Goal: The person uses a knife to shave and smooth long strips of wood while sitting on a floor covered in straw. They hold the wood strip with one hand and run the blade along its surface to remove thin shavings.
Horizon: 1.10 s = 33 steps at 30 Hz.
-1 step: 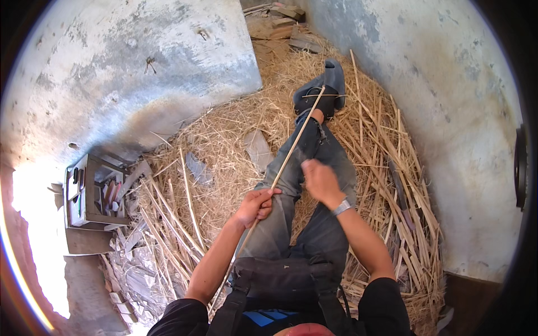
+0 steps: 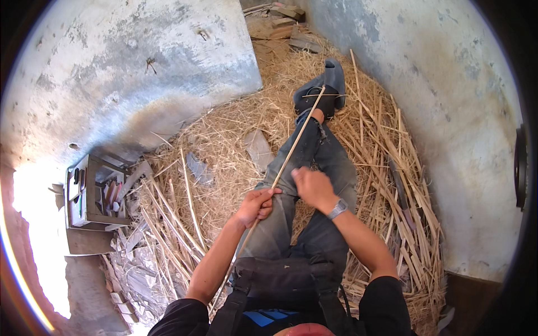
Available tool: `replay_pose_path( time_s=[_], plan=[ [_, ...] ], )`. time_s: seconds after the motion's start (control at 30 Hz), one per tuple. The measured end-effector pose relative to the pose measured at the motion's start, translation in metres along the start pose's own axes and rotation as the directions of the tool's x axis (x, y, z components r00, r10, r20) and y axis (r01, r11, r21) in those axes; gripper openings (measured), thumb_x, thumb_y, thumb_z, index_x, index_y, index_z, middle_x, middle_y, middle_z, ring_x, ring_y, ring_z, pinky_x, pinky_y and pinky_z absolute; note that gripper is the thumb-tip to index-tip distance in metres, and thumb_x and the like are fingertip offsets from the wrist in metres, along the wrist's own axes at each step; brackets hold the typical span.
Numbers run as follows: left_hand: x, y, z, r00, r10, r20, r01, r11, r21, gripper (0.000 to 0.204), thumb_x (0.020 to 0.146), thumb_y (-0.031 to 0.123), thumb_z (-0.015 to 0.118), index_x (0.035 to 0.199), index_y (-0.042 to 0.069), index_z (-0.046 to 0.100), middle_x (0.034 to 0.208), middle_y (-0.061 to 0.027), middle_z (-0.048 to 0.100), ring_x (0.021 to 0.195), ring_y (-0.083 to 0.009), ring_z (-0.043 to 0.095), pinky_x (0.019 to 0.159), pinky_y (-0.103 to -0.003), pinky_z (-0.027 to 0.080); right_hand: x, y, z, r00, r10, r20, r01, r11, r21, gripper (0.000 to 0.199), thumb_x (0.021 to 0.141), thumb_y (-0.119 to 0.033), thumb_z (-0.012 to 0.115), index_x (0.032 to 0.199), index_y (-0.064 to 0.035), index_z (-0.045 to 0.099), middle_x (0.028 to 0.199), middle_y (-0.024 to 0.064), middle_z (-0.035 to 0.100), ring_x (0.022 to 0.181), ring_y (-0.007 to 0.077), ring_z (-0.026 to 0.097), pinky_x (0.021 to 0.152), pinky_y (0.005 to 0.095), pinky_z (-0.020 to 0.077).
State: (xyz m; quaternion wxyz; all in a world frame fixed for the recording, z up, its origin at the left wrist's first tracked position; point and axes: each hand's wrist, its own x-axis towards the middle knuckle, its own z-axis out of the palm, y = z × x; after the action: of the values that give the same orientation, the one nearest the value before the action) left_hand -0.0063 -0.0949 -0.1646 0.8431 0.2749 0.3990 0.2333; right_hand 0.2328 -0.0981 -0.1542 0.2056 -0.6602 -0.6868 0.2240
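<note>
Nothing shifted since earlier frame; both hands hold same pose. Head view: left hand point(image 2: 256, 205) fingers curled, pinching long thin cane point(image 2: 297, 141) at mid-length. Cane runs up from grip across legs to dark shoe point(image 2: 325, 87). Right hand point(image 2: 314, 187) closed just beside cane, grip unclear.

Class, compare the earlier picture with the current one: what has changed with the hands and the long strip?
Nothing has visibly changed. The left hand grips the long strip, the right hand rests beside it over the legs, and the strip's far end lies on the shoe.
</note>
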Motion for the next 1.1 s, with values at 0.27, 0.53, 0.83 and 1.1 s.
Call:
replay_pose_path(
  time_s=[0.27, 0.53, 0.83, 1.1],
  plan=[
    [-0.033, -0.006, 0.000, 0.990, 0.115, -0.087, -0.080, 0.941, 0.329, 0.035, 0.110, 0.026, 0.054, 0.127, -0.003, 0.064, 0.064, 0.0063, 0.038, 0.049, -0.0045, 0.034, 0.045, -0.024, 0.024, -0.010, -0.006, 0.020, 0.988, -0.155, -0.025, 0.148, 0.972, -0.183, 0.051, 0.107, -0.044, 0.047, 0.078, -0.0049, 0.063, 0.059, 0.0188, 0.064, 0.051, 0.0383, 0.065, 0.047, 0.0508, 0.0518],
    [-0.163, -0.018, -0.051, 0.989, 0.027, -0.143, 0.059, 0.822, 0.567, 0.035, 0.110, 0.023, 0.056, 0.132, -0.002, 0.067, 0.059, 0.0041, 0.045, 0.051, -0.0051, 0.041, 0.048, -0.025, 0.031, 0.014, 0.016, 0.003, 0.986, -0.140, -0.090, 0.107, 0.947, -0.302, 0.051, 0.106, -0.046, 0.049, 0.078, -0.0049, 0.063, 0.059, 0.0177, 0.065, 0.052, 0.0372, 0.066, 0.047, 0.0496, 0.0522],
    [-0.235, -0.055, -0.098, 0.982, -0.078, -0.173, 0.156, 0.852, 0.501, 0.033, 0.109, 0.022, 0.058, 0.132, 0.000, 0.068, 0.059, 0.0040, 0.045, 0.053, -0.0053, 0.038, 0.050, -0.026, 0.033, 0.061, 0.119, -0.067, 0.911, 0.159, -0.381, -0.275, 0.922, -0.272, 0.061, 0.110, -0.038, 0.040, 0.072, 0.0005, 0.068, 0.065, 0.0248, 0.065, 0.059, 0.0446, 0.062, 0.056, 0.0554, 0.0485],
    [-0.146, -0.038, -0.055, 0.992, -0.003, -0.124, 0.064, 0.868, 0.492, 0.036, 0.111, 0.026, 0.054, 0.130, -0.002, 0.067, 0.061, 0.0047, 0.043, 0.053, -0.0052, 0.039, 0.050, -0.025, 0.033, 0.046, 0.083, -0.055, 0.892, 0.179, -0.415, -0.153, 0.984, 0.095, 0.055, 0.109, -0.045, 0.043, 0.088, -0.0033, 0.072, 0.071, 0.0230, 0.068, 0.065, 0.0455, 0.065, 0.059, 0.0546, 0.0495]
  ],
)
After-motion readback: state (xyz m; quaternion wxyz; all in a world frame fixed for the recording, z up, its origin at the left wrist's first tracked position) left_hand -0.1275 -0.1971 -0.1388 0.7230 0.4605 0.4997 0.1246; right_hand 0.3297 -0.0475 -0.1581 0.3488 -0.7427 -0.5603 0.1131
